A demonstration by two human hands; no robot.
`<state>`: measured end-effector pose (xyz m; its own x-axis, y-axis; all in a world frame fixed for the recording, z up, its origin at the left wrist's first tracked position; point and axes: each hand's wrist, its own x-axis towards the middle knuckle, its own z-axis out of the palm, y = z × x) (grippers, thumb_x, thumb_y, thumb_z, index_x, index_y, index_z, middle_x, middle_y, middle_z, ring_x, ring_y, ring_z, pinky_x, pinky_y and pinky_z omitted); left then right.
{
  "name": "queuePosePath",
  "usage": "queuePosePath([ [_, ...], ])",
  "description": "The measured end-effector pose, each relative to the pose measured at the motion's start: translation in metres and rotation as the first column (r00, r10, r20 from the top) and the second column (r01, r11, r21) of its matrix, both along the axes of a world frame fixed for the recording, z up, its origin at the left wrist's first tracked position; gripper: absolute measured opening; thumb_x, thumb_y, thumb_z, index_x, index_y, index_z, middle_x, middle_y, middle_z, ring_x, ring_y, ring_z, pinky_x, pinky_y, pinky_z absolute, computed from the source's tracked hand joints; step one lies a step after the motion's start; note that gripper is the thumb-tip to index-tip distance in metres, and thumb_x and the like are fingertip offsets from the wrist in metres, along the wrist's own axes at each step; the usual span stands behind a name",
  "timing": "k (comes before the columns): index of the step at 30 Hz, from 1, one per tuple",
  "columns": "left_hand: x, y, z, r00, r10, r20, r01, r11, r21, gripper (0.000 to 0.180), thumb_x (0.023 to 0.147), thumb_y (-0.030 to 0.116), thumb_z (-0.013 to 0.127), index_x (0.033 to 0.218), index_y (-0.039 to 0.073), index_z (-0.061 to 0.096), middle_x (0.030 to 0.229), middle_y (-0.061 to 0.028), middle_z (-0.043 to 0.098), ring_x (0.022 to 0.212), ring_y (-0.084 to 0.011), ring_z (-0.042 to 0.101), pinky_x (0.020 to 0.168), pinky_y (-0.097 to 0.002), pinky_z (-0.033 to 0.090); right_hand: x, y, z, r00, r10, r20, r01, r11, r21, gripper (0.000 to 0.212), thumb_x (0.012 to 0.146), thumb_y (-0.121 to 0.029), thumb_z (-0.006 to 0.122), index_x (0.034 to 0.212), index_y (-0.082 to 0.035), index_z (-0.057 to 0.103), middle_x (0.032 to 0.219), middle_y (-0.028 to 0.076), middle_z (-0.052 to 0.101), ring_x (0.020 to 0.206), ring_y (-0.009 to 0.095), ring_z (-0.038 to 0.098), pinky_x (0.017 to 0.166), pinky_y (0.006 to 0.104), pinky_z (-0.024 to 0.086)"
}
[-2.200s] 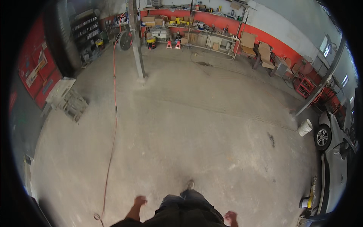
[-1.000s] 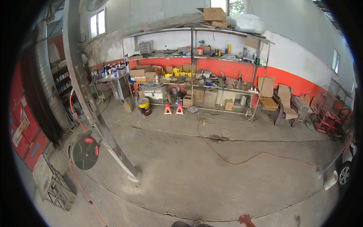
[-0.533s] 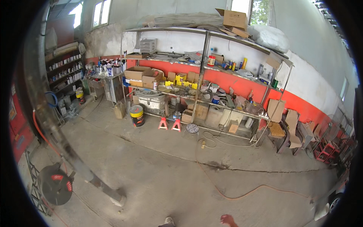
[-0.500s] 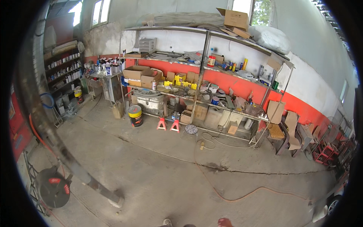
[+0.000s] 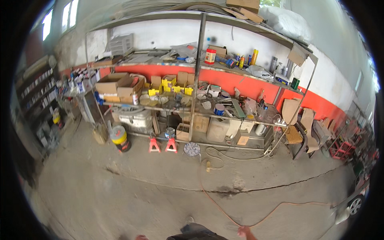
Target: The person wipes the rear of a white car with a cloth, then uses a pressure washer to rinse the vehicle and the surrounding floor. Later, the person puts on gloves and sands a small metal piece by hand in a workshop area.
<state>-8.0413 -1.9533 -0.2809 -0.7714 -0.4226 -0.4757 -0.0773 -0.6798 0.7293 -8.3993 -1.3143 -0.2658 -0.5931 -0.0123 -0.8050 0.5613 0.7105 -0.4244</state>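
My right hand shows at the lower edge, right of my dark-clothed body. It hangs low over the concrete floor, near the orange hose lying there; I cannot make out whether they touch. Of my left hand only a small blurred piece enters the picture at the bottom. The fingers of both hands are too small and smeared to read, and nothing held is visible. Ahead stands a long metal shelf rack loaded with cardboard boxes, cans, spray bottles and tools.
Two red jack stands, a yellow-and-black bucket and a round grey disc stand before the rack. A pale cable loops over the floor. Chairs are at the right, with a car wheel at the lower right.
The rack appears larger and closer, and the view has shifted. The pole and round black reel at the left have left the picture. My left hand has come into view at the bottom.
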Motion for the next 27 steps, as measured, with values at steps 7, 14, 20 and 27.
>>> queuePosePath([
  [7,-0.121,-0.041,0.022,0.805,0.001,0.593,0.34,0.818,-0.464,0.022,0.083,0.018,0.061,0.097,0.003,0.065,0.086,-0.0149,0.068,0.079,-0.0326,0.064,0.072,-0.0443,0.053,-0.334,-0.308,0.177,0.55,0.378,-0.745,-0.357,0.912,0.2,0.035,0.092,-0.035,0.049,0.083,-0.005,0.065,0.074,0.015,0.066,0.075,0.037,0.063,0.067,0.0446,0.048],
  [14,-0.208,-0.15,0.026,0.573,0.31,0.758,0.507,0.593,-0.626,0.019,0.08,0.02,0.061,0.089,0.006,0.071,0.087,-0.0167,0.07,0.085,-0.032,0.067,0.078,-0.0435,0.051,-0.544,-0.545,0.297,0.609,0.053,-0.791,-0.421,0.867,-0.266,0.032,0.091,-0.027,0.065,0.112,-0.003,0.064,0.097,0.009,0.07,0.082,0.018,0.069,0.073,0.0326,0.054],
  [20,-0.296,-0.326,0.026,0.707,0.242,0.664,0.445,0.578,-0.684,0.022,0.071,0.009,0.069,0.09,0.001,0.061,0.083,-0.0133,0.063,0.071,-0.029,0.056,0.064,-0.0431,0.05,-0.635,-0.682,0.386,0.42,0.039,-0.906,-0.526,0.824,-0.209,0.034,0.088,-0.024,0.067,0.114,-0.003,0.062,0.101,0.009,0.067,0.085,0.019,0.067,0.074,0.0324,0.053],
  [27,-0.416,-0.458,0.028,0.685,0.431,0.588,0.437,0.403,-0.804,0.023,0.074,0.02,0.071,0.081,0.0,0.061,0.073,-0.0167,0.062,0.064,-0.0284,0.053,0.062,-0.0459,0.047,-0.782,-0.79,0.487,0.265,0.095,-0.959,-0.637,0.764,-0.1,0.033,0.087,-0.024,0.068,0.113,-0.005,0.063,0.11,0.014,0.063,0.088,0.024,0.066,0.078,0.0367,0.053],
])
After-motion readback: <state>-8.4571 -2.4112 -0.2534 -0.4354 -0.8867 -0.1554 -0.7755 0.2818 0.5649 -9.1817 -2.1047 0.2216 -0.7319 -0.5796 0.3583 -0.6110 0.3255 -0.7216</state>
